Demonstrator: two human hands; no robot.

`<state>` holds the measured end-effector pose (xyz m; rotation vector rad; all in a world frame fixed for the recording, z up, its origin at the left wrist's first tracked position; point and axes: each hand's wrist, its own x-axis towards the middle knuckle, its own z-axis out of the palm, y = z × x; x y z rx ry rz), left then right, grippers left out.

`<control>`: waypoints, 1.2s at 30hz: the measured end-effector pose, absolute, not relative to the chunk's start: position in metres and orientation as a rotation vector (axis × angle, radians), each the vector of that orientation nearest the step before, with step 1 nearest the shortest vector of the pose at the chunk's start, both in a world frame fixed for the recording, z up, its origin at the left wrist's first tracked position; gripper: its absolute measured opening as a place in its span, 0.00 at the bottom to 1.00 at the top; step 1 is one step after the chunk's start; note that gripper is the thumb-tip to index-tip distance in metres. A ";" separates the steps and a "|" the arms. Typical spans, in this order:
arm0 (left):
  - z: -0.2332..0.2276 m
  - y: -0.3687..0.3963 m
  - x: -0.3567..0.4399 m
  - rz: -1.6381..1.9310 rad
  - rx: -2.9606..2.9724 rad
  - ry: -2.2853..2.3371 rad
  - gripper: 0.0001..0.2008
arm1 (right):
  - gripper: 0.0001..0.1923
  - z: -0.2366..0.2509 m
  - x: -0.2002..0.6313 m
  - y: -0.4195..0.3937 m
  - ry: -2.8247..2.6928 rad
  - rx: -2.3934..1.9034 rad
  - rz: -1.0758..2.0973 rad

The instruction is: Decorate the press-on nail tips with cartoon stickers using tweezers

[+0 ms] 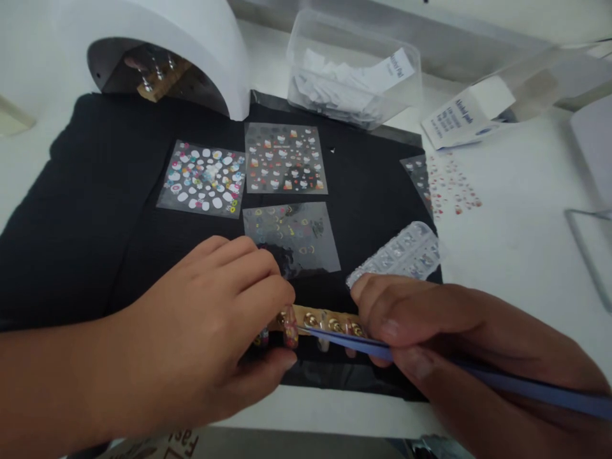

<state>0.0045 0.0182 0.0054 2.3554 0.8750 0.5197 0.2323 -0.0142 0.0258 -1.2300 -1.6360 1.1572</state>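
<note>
My left hand (210, 331) grips the left end of a wooden strip (310, 317) that carries several decorated false nails, near the front edge of a black mat (95, 210). My right hand (459, 344) holds blue tweezers (354, 344), whose tip reaches the nails on the strip; its fingers also touch the strip's right end. Three sticker sheets lie on the mat beyond my hands: a white-dotted one (203, 178), a cartoon-cat one (285, 158) and a dark clear one (291, 237).
A white nail lamp (157, 44) stands at the back left. A clear plastic tub of paper pads (354, 70) sits behind the mat. A rhinestone tray (404, 252), another sticker sheet (447, 185) and a white box (471, 111) lie to the right.
</note>
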 end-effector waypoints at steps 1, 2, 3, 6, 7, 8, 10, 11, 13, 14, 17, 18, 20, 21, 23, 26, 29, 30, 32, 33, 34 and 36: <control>0.006 0.018 0.005 0.515 2.361 0.886 0.04 | 0.06 0.027 0.232 -0.015 -1.640 -1.244 1.142; 0.006 0.018 0.005 0.511 2.364 0.897 0.03 | 0.06 0.028 0.231 -0.015 -1.646 -1.247 1.139; 0.006 0.017 0.005 0.505 2.364 0.907 0.02 | 0.07 0.029 0.231 -0.015 -1.650 -1.255 1.134; 0.007 0.017 0.005 0.503 2.361 0.911 0.02 | 0.07 0.027 0.233 -0.013 -1.651 -1.270 1.129; 0.008 0.017 0.005 0.502 2.358 0.909 0.02 | 0.06 0.026 0.233 -0.012 -1.653 -1.268 1.128; 0.008 0.017 0.005 0.502 2.356 0.911 0.02 | 0.06 0.026 0.233 -0.012 -1.656 -1.270 1.129; 0.008 0.016 0.004 0.512 2.349 0.920 0.02 | 0.05 0.025 0.233 -0.011 -1.659 -1.275 1.124; 0.008 0.015 0.004 0.524 2.343 0.919 0.03 | 0.05 0.025 0.232 -0.012 -1.661 -1.275 1.128; 0.008 0.014 0.003 0.574 2.328 0.905 0.05 | 0.05 0.025 0.231 -0.012 -1.655 -1.280 1.130; 0.008 0.013 0.002 0.606 2.320 0.892 0.05 | 0.05 0.025 0.231 -0.012 -1.648 -1.284 1.126; 0.010 0.013 0.001 0.654 2.306 0.838 0.06 | 0.04 0.028 0.231 -0.014 -1.638 -1.313 1.104; 0.010 0.014 0.000 0.649 2.306 0.820 0.06 | 0.04 0.029 0.232 -0.014 -1.642 -1.312 1.101; 0.010 0.014 -0.001 0.635 2.312 0.781 0.06 | 0.03 0.031 0.233 -0.015 -1.660 -1.295 1.105; 0.010 0.015 -0.001 0.638 2.313 0.769 0.05 | 0.04 0.031 0.234 -0.015 -1.664 -1.290 1.112; 0.010 0.014 -0.001 0.648 2.318 0.759 0.04 | 0.05 0.030 0.235 -0.014 -1.681 -1.298 1.121; 0.009 0.013 -0.001 0.662 2.336 0.767 0.03 | 0.04 0.029 0.237 -0.013 -1.703 -1.264 1.125; 0.007 0.013 0.000 0.674 2.335 0.786 0.03 | 0.05 0.029 0.238 -0.013 -1.697 -1.257 1.128; 0.006 0.013 0.001 0.674 2.329 0.795 0.03 | 0.06 0.030 0.238 -0.013 -1.694 -1.272 1.127; 0.004 0.014 0.002 0.670 2.327 0.804 0.03 | 0.07 0.030 0.237 -0.012 -1.707 -1.254 1.126; 0.004 0.015 0.002 0.668 2.330 0.804 0.02 | 0.08 0.030 0.236 -0.011 -1.712 -1.258 1.124; 0.004 0.015 0.002 0.666 2.338 0.800 0.01 | 0.08 0.030 0.235 -0.011 -1.719 -1.255 1.126; 0.004 0.015 0.001 0.660 2.360 0.788 0.00 | 0.09 0.030 0.234 -0.011 -1.727 -1.253 1.132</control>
